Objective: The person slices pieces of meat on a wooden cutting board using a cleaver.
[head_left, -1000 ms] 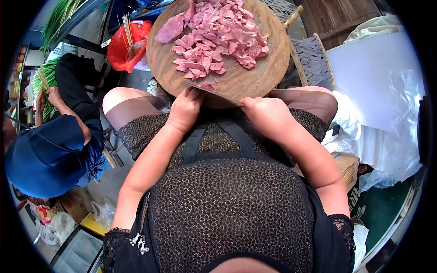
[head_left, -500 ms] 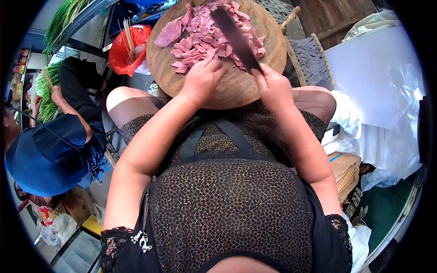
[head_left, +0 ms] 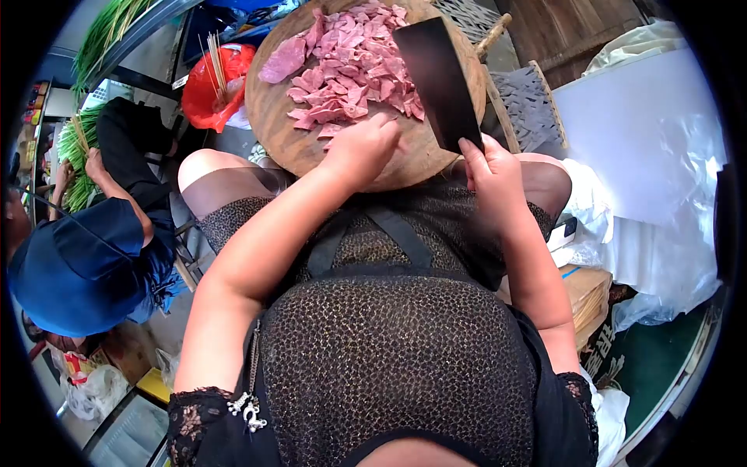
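Right hand (head_left: 494, 170): closed on the near end of a broad, dark, rectangular metal cleaver (head_left: 437, 82), thumb laid against the blade's corner; the handle is hidden in the grip.
Blade: slants up and away from the right hand, flat face turned toward the person, over the right part of a thick, round, brown wooden chopping board (head_left: 272, 117).
Left hand (head_left: 362, 152): fingers curled inward over the near part of the board. A pinkish blur shows by the fingertips; whether they pinch a piece, I cannot tell.
Meat: a loose heap of thin, raw pink slices (head_left: 354, 66) lies just beyond the left hand, with a larger, smooth pink lump (head_left: 282, 61) farther out and to that hand's left.
Finger danger: the left fingertips are near the blade; a swing inward, with those fingers stretched under the edge, could cut them.
Grip danger: raw meat probably leaves skin slick, so the cleaver could twist in the right hand.
Knee danger: a knee in sheer dark fabric (head_left: 547, 173) is just beside the right hand; a dropped cleaver could land on it.
Spill danger: the lump is near the board's left edge; a careless shove from the left hand could tip it off.
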Demonstrator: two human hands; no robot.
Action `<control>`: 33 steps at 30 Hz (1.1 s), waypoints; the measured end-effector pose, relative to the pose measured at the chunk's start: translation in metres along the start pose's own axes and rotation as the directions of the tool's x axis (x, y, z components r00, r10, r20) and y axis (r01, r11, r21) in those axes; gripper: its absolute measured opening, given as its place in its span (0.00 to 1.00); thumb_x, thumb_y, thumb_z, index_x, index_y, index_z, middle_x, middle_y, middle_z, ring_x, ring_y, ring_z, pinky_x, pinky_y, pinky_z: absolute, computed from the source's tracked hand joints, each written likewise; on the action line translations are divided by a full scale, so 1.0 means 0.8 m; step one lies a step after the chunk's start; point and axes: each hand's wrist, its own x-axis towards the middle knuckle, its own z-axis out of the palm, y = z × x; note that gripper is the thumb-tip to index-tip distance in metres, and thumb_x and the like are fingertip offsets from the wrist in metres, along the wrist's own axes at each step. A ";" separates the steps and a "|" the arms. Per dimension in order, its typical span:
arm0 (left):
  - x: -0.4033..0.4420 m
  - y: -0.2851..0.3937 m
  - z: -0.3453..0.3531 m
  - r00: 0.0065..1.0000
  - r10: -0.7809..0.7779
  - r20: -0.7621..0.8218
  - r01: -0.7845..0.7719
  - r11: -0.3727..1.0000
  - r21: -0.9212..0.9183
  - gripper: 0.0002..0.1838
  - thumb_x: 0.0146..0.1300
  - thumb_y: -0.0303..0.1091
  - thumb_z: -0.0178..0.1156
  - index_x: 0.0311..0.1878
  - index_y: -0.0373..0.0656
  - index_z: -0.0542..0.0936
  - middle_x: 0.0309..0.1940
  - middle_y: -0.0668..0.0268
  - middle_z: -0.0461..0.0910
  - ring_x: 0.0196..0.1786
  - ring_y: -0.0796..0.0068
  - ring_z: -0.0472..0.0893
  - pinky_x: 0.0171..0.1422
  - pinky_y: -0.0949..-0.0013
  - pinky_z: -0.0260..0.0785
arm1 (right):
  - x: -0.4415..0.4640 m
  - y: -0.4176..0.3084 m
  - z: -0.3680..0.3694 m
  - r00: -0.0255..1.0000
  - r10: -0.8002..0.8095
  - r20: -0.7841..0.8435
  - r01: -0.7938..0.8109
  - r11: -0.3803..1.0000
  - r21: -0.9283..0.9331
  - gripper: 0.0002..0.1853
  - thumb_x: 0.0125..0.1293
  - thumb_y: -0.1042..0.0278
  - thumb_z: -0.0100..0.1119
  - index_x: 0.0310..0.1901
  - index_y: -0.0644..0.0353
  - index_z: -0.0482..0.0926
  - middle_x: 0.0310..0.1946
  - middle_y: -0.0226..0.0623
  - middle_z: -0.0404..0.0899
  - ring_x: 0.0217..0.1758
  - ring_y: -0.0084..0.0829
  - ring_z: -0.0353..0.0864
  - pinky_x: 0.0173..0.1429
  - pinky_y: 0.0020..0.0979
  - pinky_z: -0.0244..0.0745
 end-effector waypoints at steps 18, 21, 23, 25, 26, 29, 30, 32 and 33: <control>-0.130 -0.023 -0.022 0.978 -0.206 -0.016 0.198 0.957 -0.211 0.13 0.63 0.28 0.60 0.50 0.43 0.83 0.47 0.58 0.81 0.50 0.50 0.81 0.55 0.54 0.76 | -0.053 -0.013 0.035 0.856 -0.249 0.454 0.496 0.643 -0.583 0.12 0.69 0.63 0.59 0.50 0.56 0.81 0.35 0.44 0.85 0.38 0.46 0.86 0.41 0.44 0.81; -0.131 -0.030 -0.015 0.990 -0.126 -0.068 0.108 0.968 -0.225 0.13 0.61 0.32 0.63 0.49 0.46 0.83 0.51 0.59 0.79 0.51 0.48 0.80 0.54 0.53 0.76 | -0.052 -0.016 0.046 0.852 -0.226 0.473 0.504 0.601 -0.621 0.10 0.69 0.64 0.59 0.47 0.57 0.80 0.33 0.45 0.85 0.36 0.47 0.86 0.38 0.45 0.81; -0.132 -0.039 -0.007 0.995 0.052 -0.085 -0.042 0.992 0.121 0.14 0.63 0.33 0.65 0.52 0.44 0.84 0.47 0.61 0.81 0.50 0.51 0.82 0.58 0.59 0.76 | -0.050 -0.018 0.052 0.853 -0.212 0.478 0.502 0.583 -0.638 0.09 0.69 0.64 0.58 0.45 0.58 0.80 0.32 0.46 0.85 0.34 0.47 0.86 0.37 0.46 0.80; -0.132 -0.035 -0.007 0.993 0.058 -0.102 -0.043 0.988 0.147 0.15 0.61 0.32 0.65 0.52 0.45 0.84 0.49 0.60 0.80 0.51 0.52 0.82 0.59 0.58 0.77 | -0.045 -0.022 0.061 0.847 -0.153 0.510 0.500 0.556 -0.664 0.08 0.69 0.64 0.55 0.39 0.60 0.78 0.29 0.47 0.84 0.32 0.48 0.85 0.34 0.47 0.79; -0.131 -0.033 -0.007 0.990 0.063 -0.124 -0.041 0.984 0.176 0.15 0.60 0.32 0.66 0.51 0.46 0.85 0.50 0.60 0.80 0.52 0.53 0.82 0.59 0.58 0.77 | -0.041 -0.025 0.067 0.849 -0.156 0.504 0.494 0.571 -0.656 0.09 0.69 0.64 0.54 0.36 0.61 0.76 0.26 0.47 0.83 0.32 0.49 0.85 0.34 0.48 0.79; -0.131 -0.033 -0.003 0.990 0.043 -0.133 -0.026 0.991 0.130 0.15 0.58 0.31 0.66 0.50 0.47 0.85 0.47 0.60 0.80 0.49 0.56 0.81 0.54 0.59 0.78 | -0.019 -0.035 0.087 0.822 -0.158 0.547 0.527 0.575 -0.626 0.08 0.67 0.69 0.49 0.36 0.62 0.77 0.30 0.49 0.84 0.36 0.51 0.87 0.39 0.48 0.81; -0.130 -0.034 -0.004 0.990 0.043 -0.133 -0.026 0.991 0.130 0.15 0.58 0.31 0.66 0.50 0.47 0.85 0.47 0.60 0.80 0.49 0.56 0.81 0.54 0.59 0.78 | -0.011 -0.042 0.091 0.821 -0.146 0.552 0.525 0.574 -0.628 0.09 0.67 0.67 0.51 0.36 0.61 0.79 0.31 0.48 0.85 0.38 0.50 0.87 0.41 0.48 0.82; -0.126 -0.036 -0.009 0.994 0.089 -0.070 -0.076 0.982 0.172 0.11 0.60 0.31 0.65 0.46 0.48 0.85 0.41 0.62 0.79 0.43 0.58 0.81 0.48 0.58 0.78 | 0.014 -0.052 0.093 0.813 -0.158 0.561 0.541 0.564 -0.624 0.10 0.67 0.65 0.51 0.37 0.60 0.81 0.32 0.48 0.85 0.39 0.50 0.87 0.42 0.48 0.82; -0.121 -0.036 -0.012 0.994 0.086 -0.070 -0.072 0.982 0.174 0.11 0.60 0.31 0.65 0.46 0.48 0.85 0.41 0.62 0.79 0.43 0.58 0.81 0.48 0.58 0.78 | 0.028 -0.054 0.093 0.805 -0.169 0.569 0.555 0.553 -0.621 0.10 0.67 0.64 0.52 0.37 0.58 0.82 0.33 0.47 0.86 0.39 0.49 0.87 0.43 0.48 0.82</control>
